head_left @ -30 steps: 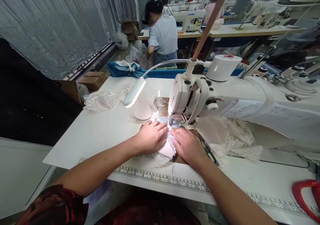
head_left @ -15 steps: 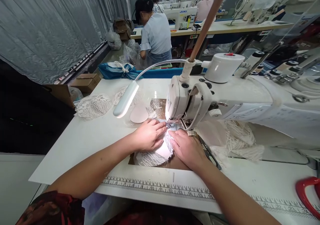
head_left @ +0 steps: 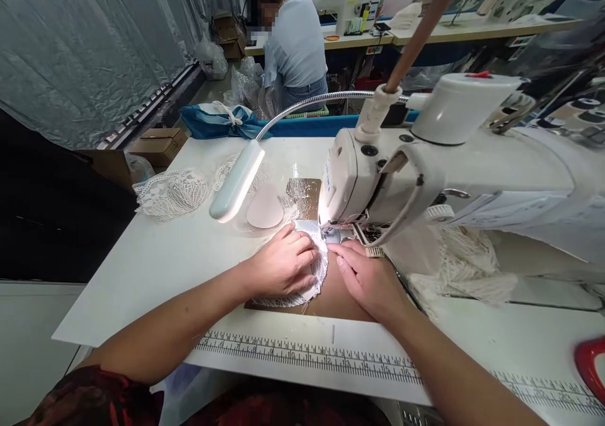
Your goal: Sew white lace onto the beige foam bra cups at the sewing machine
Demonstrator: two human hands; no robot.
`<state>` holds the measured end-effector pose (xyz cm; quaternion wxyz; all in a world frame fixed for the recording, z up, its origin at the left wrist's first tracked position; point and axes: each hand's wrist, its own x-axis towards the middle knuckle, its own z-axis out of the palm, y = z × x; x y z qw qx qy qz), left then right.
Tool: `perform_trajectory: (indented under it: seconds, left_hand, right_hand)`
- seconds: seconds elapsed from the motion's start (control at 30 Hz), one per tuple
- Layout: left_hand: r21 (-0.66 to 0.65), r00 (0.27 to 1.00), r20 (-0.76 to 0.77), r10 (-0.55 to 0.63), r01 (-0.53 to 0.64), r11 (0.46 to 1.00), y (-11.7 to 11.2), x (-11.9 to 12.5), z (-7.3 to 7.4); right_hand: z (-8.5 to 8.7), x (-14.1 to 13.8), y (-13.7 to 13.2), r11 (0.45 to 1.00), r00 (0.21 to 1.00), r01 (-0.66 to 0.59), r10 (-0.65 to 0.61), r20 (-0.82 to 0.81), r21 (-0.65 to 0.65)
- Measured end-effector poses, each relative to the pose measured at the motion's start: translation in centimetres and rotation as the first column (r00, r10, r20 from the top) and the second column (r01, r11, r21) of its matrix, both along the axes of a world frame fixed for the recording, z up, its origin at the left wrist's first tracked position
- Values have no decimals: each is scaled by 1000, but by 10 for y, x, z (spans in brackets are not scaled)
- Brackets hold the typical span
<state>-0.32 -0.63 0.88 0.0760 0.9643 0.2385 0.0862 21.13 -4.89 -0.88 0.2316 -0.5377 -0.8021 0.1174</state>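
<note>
Under the head of a white sewing machine (head_left: 350, 174) lies a white lace piece (head_left: 322, 268), its curved, frayed edge close to the presser foot. My left hand (head_left: 286, 262) rests flat on the lace, fingers slightly bent, covering much of it. Beside the needle area, my right hand (head_left: 368, 278) has its fingers stretched out, index fingertip at the lace edge. The needle itself is too small to make out. A smooth, pale rounded-triangle pad (head_left: 265, 208) lies behind my left hand. Dark snips (head_left: 410, 287) are partly hidden by my right hand.
A lamp (head_left: 239, 180) on a bent metal neck hangs over the table. More lace pieces (head_left: 172, 194) lie at left, and a lace bundle (head_left: 472, 265) at right. A ruler strip (head_left: 307, 353) runs along the front; a red handle (head_left: 588, 363) lies right. Another person (head_left: 297, 51) sits ahead.
My left hand has turned and bent its fingers more, covering more of the lace. The lace has shifted round under it. My right fingers are closer together. The camera view has tilted down slightly.
</note>
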Motion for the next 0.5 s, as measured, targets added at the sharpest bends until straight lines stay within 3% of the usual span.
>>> perform_trajectory:
  seconds: [0.27, 0.5]
  left_hand:
    - [-4, 999, 32, -15, 16, 1000, 3, -2, -2]
    - [-14, 999, 48, 8, -7, 1000, 6, -4, -3]
  right_hand:
    - [0, -3, -2, 994, 993, -104, 101, 67, 43]
    - [-1, -6, -2, 994, 985, -97, 90, 145, 43]
